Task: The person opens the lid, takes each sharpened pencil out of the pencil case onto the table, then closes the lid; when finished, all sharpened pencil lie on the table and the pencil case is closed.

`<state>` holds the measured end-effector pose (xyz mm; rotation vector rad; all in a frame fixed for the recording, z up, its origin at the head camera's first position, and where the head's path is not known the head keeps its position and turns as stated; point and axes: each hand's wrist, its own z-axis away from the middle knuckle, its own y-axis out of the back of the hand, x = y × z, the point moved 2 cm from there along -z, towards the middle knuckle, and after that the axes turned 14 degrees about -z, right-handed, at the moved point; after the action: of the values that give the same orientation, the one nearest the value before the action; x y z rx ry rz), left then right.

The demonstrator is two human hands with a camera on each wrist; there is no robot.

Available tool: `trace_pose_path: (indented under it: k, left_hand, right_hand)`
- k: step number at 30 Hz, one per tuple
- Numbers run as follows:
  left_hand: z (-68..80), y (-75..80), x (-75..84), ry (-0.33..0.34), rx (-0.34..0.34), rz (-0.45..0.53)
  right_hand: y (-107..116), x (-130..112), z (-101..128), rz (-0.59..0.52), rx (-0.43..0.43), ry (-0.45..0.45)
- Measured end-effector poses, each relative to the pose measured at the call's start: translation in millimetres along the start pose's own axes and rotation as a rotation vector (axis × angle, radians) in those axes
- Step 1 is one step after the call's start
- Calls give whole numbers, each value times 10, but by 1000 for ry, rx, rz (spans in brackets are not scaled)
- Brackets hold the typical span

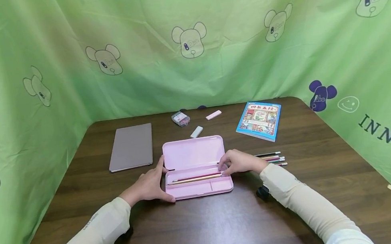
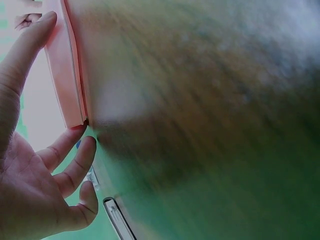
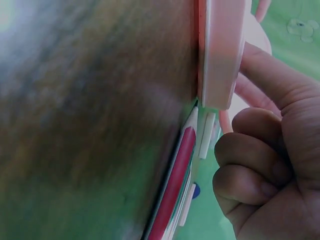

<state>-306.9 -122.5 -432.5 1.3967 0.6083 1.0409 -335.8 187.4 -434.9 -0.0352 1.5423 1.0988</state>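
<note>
Two hands at an open pink pencil case in the middle of the brown table.

The left hand rests against the case's left end, fingers straight and spread wide, holding nothing. The right hand sits at the case's right end, fingers curled at the ends of the pencils in the tray; whether they pinch one, I cannot tell. Right of the case lie loose pencils, beyond it a white eraser, a picture book and a grey notebook.
</note>
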Motion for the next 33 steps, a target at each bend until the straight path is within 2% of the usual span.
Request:
trace_pose_path:
  k: [18, 33]
  left_hand:
    - [2, 17, -7, 0, 5, -1]
    - [1, 10, -7, -14, 8, 3]
  right_hand:
    - [-7, -106, -62, 115, -26, 5]
    - [-16, -86, -45, 67, -6, 16]
